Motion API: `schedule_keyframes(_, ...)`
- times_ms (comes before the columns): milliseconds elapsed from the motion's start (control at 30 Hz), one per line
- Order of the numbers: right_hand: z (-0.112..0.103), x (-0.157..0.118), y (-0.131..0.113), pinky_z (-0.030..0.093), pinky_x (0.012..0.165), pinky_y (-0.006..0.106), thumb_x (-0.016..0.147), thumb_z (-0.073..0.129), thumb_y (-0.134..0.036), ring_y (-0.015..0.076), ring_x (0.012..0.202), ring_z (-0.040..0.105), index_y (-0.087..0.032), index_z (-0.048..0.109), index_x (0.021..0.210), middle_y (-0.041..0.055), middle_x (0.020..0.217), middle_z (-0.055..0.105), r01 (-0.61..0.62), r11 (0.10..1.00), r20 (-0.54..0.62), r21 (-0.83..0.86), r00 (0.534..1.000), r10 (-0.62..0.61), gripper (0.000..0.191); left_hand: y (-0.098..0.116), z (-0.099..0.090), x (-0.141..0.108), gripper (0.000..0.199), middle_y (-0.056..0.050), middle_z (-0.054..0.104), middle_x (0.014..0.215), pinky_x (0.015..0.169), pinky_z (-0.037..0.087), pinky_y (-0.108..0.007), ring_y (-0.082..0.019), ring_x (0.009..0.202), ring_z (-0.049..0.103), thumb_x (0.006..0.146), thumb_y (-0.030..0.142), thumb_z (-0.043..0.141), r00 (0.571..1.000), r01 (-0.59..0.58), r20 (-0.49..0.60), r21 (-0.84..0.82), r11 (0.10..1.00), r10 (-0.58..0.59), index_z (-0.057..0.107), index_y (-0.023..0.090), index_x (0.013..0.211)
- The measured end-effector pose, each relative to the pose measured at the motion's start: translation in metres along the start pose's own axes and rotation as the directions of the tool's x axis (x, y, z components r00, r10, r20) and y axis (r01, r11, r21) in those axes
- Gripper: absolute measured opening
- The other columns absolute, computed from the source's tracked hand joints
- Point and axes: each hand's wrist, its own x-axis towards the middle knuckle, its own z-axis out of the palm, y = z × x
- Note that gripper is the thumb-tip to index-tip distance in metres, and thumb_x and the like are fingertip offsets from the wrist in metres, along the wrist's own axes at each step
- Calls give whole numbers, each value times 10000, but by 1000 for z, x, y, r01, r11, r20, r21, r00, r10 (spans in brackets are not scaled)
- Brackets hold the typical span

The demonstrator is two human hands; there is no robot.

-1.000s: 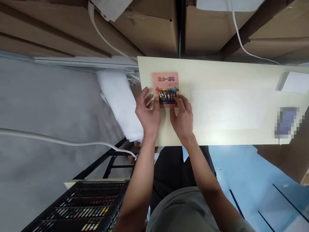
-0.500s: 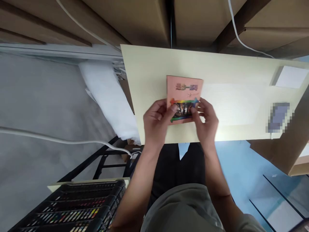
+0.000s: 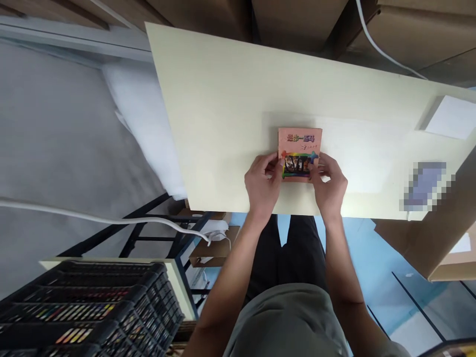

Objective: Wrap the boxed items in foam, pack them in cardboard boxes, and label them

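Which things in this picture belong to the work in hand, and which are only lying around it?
Work in hand: pink book, held at its sides; left hand; right hand; pale tabletop beneath.

Apparently just around: white block; pixelated object; black crate; cardboard box at lower right.

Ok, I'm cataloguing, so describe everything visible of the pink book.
The pink book looks papery and closed: multicoloured Chinese characters above a dark picture with a rainbow border. Face up over the table, it's held at its lower sides by left hand and right hand; whether it rests there is unclear.
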Motion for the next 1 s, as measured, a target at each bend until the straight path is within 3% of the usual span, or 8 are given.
schedule_keyframes(267, -1, 6, 6, 659, 799, 370, 1113, 624, -358, 166, 812, 710, -263, 766, 1356, 63, 1130, 787, 64, 996, 22, -57, 998, -63, 297, 2, 0, -2, 146, -56, 765, 1116, 898, 645, -349, -197, 921, 756, 1051, 324, 740, 997, -36, -68, 115, 993, 44, 821, 264, 1157)
schedule_keyframes(400, -3, 3, 8, 650, 791, 363, 1110, 622, -327, 160, 807, 693, -273, 746, 1387, 52, 1125, 751, 94, 991, 23, -91, 995, -92, 309, -7, -4, -5, 265, -87, 705, 1196, 1026, 634, -438, -244, 1024, 743, 1017, 332, 787, 983, 17, -181, 210, 978, 22, 743, 240, 1262)
schedule_keyframes(567, 6, 4, 19, 649, 788, 356, 1118, 597, -309, 160, 799, 665, -263, 727, 1434, 52, 1108, 704, 140, 983, -28, -117, 989, -144, 345, -14, -3, -1, 95, -58, 706, 1024, 1049, 620, -478, -240, 928, 706, 965, 286, 813, 970, 39, -243, 244, 969, 22, 733, 241, 989)
schedule_keyframes(700, 10, 6, 29, 658, 816, 365, 1126, 592, -292, 170, 846, 678, -285, 712, 1477, 58, 1155, 671, 141, 986, 6, -93, 990, -141, 371, -4, -2, -1, 75, -37, 737, 938, 953, 624, -422, -222, 878, 713, 940, 230, 798, 971, 71, -237, 198, 978, -23, 733, 236, 903)
schedule_keyframes(800, 10, 7, 35, 665, 827, 353, 1141, 575, -289, 173, 890, 698, -295, 695, 1493, 56, 1157, 664, 165, 983, 12, -78, 986, -164, 373, 5, 1, -6, 84, -6, 746, 921, 825, 619, -328, -172, 809, 715, 953, 208, 775, 980, 87, -185, 61, 994, -74, 737, 231, 1024)
schedule_keyframes(867, 10, 7, 37, 665, 829, 342, 1158, 543, -285, 175, 919, 712, -288, 704, 1466, 57, 1140, 667, 192, 979, -2, -62, 981, -193, 347, 9, 5, -9, 194, 7, 749, 930, 791, 611, -285, -149, 805, 719, 957, 163, 751, 989, 54, -142, 25, 998, -50, 735, 232, 1138)
schedule_keyframes(1000, 11, 6, 40, 662, 829, 338, 1172, 501, -270, 187, 948, 724, -273, 705, 1444, 59, 1092, 674, 220, 975, -10, -24, 975, -221, 341, 7, 16, -8, 269, -4, 764, 979, 835, 620, -281, -144, 849, 726, 984, 123, 699, 995, -64, -65, 113, 992, 71, 744, 234, 1224)
